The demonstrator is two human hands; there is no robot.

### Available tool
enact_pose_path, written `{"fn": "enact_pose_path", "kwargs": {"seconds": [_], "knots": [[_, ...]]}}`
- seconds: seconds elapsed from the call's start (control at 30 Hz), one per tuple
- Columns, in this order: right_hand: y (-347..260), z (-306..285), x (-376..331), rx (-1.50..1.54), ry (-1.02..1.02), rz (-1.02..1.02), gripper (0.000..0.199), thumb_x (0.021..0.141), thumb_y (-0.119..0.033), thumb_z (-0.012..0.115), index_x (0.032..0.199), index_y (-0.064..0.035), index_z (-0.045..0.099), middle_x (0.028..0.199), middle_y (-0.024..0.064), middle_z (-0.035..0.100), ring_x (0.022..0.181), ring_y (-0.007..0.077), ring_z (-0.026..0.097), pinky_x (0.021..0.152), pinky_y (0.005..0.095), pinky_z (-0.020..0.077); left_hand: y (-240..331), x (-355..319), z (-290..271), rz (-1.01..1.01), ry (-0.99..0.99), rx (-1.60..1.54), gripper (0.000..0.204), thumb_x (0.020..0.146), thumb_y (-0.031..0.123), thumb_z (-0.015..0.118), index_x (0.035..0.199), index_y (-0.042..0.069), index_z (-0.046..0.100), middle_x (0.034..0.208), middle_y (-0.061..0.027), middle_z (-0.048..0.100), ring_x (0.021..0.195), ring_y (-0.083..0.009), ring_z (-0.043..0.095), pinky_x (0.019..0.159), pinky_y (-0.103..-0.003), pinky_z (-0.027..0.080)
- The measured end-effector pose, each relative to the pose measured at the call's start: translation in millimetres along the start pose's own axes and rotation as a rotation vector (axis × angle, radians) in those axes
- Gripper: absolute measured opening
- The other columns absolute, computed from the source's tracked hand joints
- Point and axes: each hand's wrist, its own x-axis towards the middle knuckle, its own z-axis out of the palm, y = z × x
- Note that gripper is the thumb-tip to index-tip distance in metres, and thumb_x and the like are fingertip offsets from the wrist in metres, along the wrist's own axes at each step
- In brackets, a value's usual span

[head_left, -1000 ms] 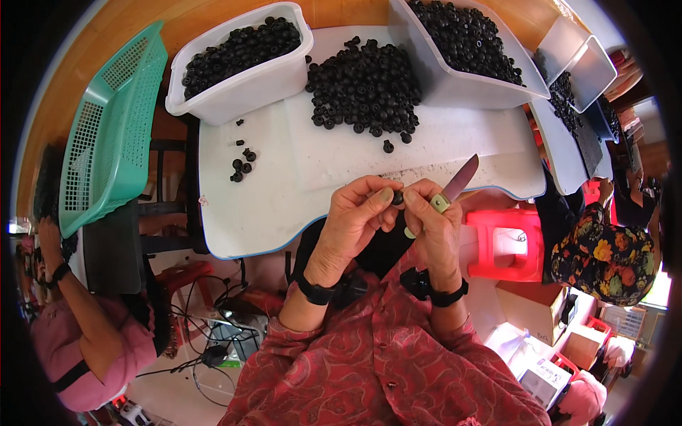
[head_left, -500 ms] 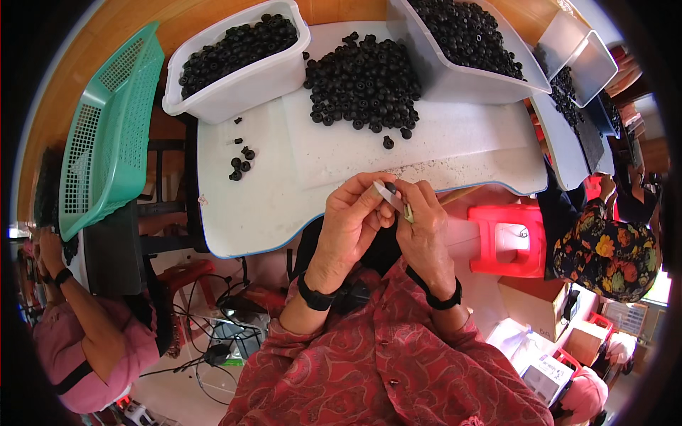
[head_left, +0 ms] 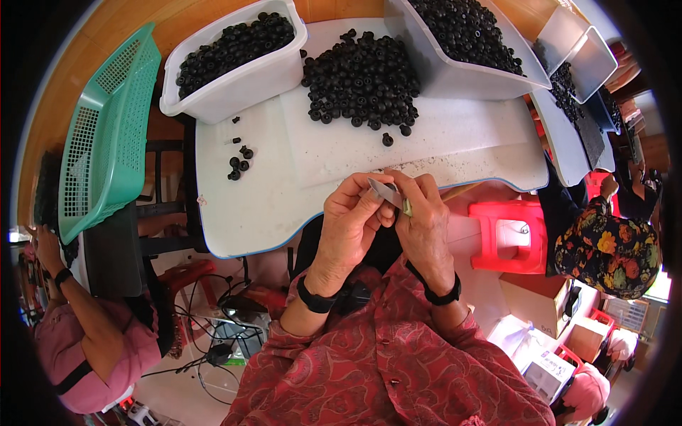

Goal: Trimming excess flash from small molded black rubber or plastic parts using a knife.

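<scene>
Over the table's front edge my two hands meet. My right hand (head_left: 426,231) is closed round the pale green handle of a knife (head_left: 387,193), whose flat blade points toward my left fingers. My left hand (head_left: 339,231) pinches a small black round part at its fingertips; blade and fingers hide nearly all of it. Beyond my hands lies a heap of black round parts (head_left: 362,78) on the white table (head_left: 284,192). A single black part (head_left: 387,140) sits just in front of the heap.
Left of the heap stands a white tub (head_left: 234,96) of black parts, right of it a grey tub (head_left: 472,85). Several loose parts (head_left: 238,167) lie at the table's left. A green basket (head_left: 106,156) and red stool (head_left: 506,238) flank the table. Other people sit on both sides.
The knife blade has turned slightly and now covers the black part that showed between my fingers. Both hands stay in nearly the same place.
</scene>
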Motion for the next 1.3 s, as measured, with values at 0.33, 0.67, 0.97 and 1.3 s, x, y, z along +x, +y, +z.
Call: {"fn": "enact_pose_path", "kwargs": {"seconds": [0.33,0.67,0.97,1.3], "knots": [[1,2,-3,-0.02,0.004,0.004,0.05,0.068,0.009,0.058,0.113,-0.0133,0.062,0.085,0.0085,0.05,0.067,0.0278,0.059,0.055,0.039,0.0489,-2,-2,-1,0.033,0.005,0.023,0.013,0.094,0.009,0.057,0.105,0.002,0.058,0.077,-0.0033,0.059,0.065,-0.0094,0.056,0.059,-0.023,0.047],[-3,1,-5,-0.082,-0.007,0.025,0.052,0.066,0.009,0.061,0.114,-0.0125,0.061,0.088,0.0089,0.05,0.067,0.0275,0.06,0.056,0.0384,0.0496,4,-4,-1,0.05,0.005,0.064,0.008,0.092,0.006,0.058,0.098,0.001,0.058,0.072,-0.0049,0.058,0.06,-0.0107,0.053,0.054,-0.024,0.044],[24,-2,5,-0.026,-0.001,0.168,0.036,0.078,0.004,0.058,0.112,-0.0093,0.061,0.084,0.0153,0.055,0.068,0.0359,0.058,0.06,0.0425,0.0478,-1,-13,9,-0.059,-0.057,0.003,0.01,0.093,0.009,0.059,0.097,-0.001,0.058,0.085,-0.0122,0.065,0.058,-0.009,0.051,0.052,-0.024,0.042],[-10,-26,1,1.012,-0.165,0.565,0.014,0.092,-0.015,0.062,0.093,-0.0009,0.065,0.061,-0.0057,0.053,0.05,-0.0003,0.038,0.044,0.0173,0.0267,-2,-7,1,-0.024,0.04,0.028,0.009,0.092,0.009,0.06,0.097,0.001,0.058,0.072,-0.0048,0.06,0.059,-0.0095,0.053,0.052,-0.023,0.045]]}}
